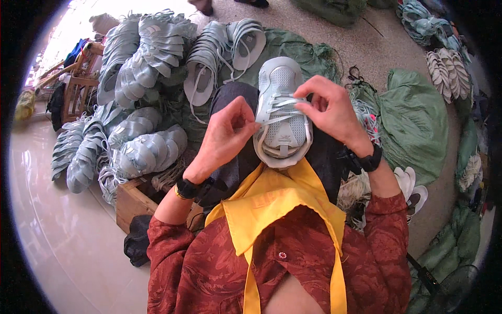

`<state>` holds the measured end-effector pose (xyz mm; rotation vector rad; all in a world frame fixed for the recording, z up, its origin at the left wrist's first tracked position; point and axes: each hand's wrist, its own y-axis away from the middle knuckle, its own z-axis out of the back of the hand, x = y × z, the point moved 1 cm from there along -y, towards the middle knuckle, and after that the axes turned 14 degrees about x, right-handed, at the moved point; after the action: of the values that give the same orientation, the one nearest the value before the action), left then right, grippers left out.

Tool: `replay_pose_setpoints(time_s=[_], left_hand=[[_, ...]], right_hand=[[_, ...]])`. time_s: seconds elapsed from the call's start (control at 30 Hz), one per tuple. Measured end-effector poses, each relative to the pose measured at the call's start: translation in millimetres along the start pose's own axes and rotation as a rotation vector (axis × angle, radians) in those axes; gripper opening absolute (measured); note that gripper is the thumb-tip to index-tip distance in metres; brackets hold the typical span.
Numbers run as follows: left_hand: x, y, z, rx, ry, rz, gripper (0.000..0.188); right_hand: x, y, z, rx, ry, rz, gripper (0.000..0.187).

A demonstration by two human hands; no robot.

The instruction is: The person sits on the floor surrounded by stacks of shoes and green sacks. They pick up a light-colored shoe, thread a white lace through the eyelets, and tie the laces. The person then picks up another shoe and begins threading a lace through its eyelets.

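Note:
A pale grey shoe upper point(284, 135) lies across my lap, its toe pointing away from me. White laces point(282, 111) criss-cross over its tongue and are partly threaded. At the upper's left edge, my left hand point(228, 132) has thumb and forefinger pinched together on a lace. My right hand point(330, 107) is over the right eyelet row, with its thumb and forefinger closed on a lace there. The exact ends of the laces are hidden by my fingers. A yellow apron point(280, 196) lies just below the upper's heel.
Stacked grey uppers point(151, 57) fill the left, with more laced uppers point(204, 73) ahead. A wooden box point(130, 204) stands by my left forearm. To the right are a green sack point(415, 123), white laces point(353, 193) and pale uppers point(448, 73).

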<state>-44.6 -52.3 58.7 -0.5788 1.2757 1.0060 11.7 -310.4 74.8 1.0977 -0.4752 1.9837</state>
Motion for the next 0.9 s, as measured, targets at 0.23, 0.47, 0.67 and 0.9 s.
replay_pose_setpoints(time_s=[0.23,0.47,0.67,0.9], left_hand=[[-7,0,-7,-0.035,-0.122,-0.032,0.015],[-3,-9,-6,-0.048,-0.061,-0.058,0.017],[1,-16,-9,-0.038,-0.094,-0.062,0.015],[1,-11,-17,-0.042,-0.005,-0.108,0.013]], right_hand=[[27,-18,-21,0.031,0.469,0.267,0.011],[30,-22,-26,0.049,0.419,0.274,0.024],[16,-16,-25,0.011,0.451,0.323,0.010],[-7,-19,-50,-0.231,0.724,0.393,0.006]])
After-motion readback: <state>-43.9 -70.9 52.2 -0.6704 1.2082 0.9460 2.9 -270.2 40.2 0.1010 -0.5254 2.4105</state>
